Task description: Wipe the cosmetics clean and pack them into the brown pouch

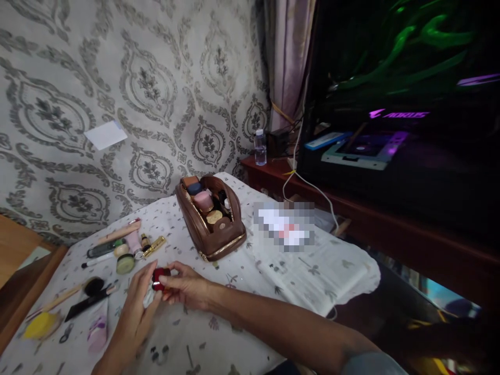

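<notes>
Left hand (136, 299) and right hand (189, 285) are grasping the red item (158, 280) between their fingers; the brown bag (225, 240) is lying forward-right, nearer the right hand.

From here I can't identify the red object (158, 280) — the right hand (186, 286) partly covers it — or the pixelated patch (284, 227).
</notes>
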